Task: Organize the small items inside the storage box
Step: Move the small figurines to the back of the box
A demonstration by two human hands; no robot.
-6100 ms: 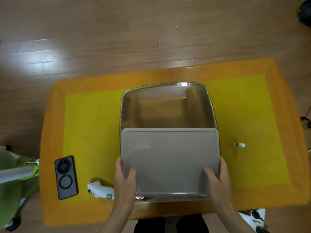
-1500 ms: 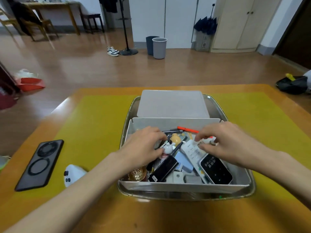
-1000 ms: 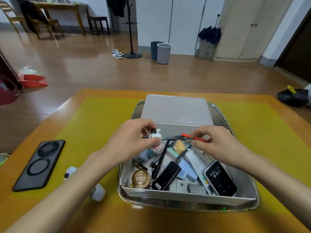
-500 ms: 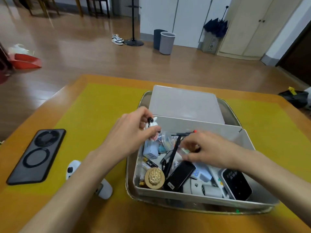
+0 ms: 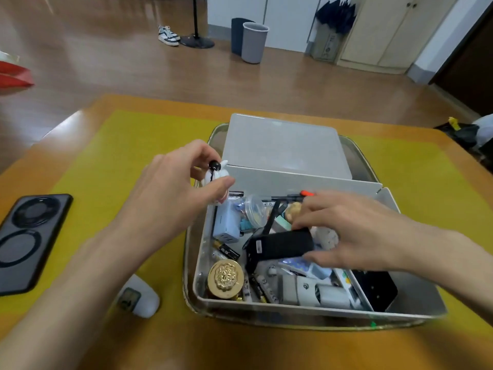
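Observation:
The grey storage box stands open on a metal tray, full of several small items. My left hand holds a small white figurine with a black bead just above the box's far left corner. My right hand is inside the box, fingers closed around a black rectangular device. Also in the box: a round gold tin, a pale blue charger, a clear round container, a red-tipped pen, a black card-like device.
The box's lid lies on the tray behind the box. A black phone lies at the table's left edge. A white oval gadget rests on the yellow mat beside the tray.
My left hand lifted the white figurine out of the box and holds it above the left corner. My right hand moved from the red pen down onto the black device.

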